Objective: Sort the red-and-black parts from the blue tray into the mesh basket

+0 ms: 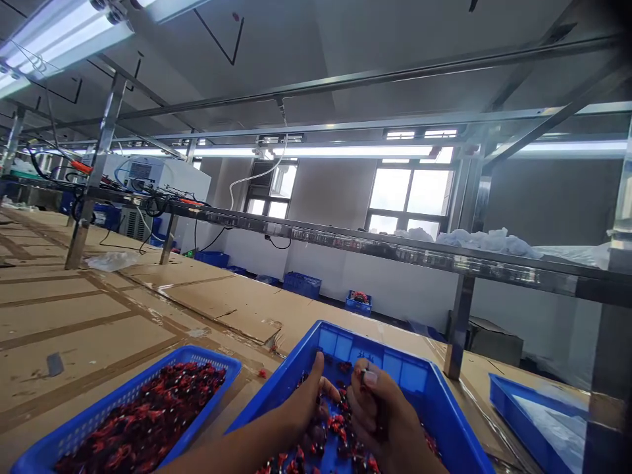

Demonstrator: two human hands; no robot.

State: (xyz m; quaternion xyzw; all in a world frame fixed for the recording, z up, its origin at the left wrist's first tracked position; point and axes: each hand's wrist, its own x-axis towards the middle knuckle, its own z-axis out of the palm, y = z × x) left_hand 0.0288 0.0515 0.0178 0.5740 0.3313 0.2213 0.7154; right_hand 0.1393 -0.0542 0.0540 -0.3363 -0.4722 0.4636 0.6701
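Note:
Both of my hands are over a large blue bin (429, 382) that holds many small black and red pieces (340, 428). My left hand (312, 395) has its thumb raised and its fingers apart, curved above the pieces; some pieces show beneath its palm. Beside it, my right hand (378, 408) is closed, with thumb and forefinger pinched on a small dark piece (364, 374). To the left stands a shallow blue basket (217, 359) filled with similar red and black pieces (143, 415).
Brown cardboard (207, 296) covers the table. A metal shelf post (459, 329) rises behind the bin's right corner. Another blue tray (518, 408) with clear plastic stands at the right. A metal shelf rail (345, 243) crosses above the table.

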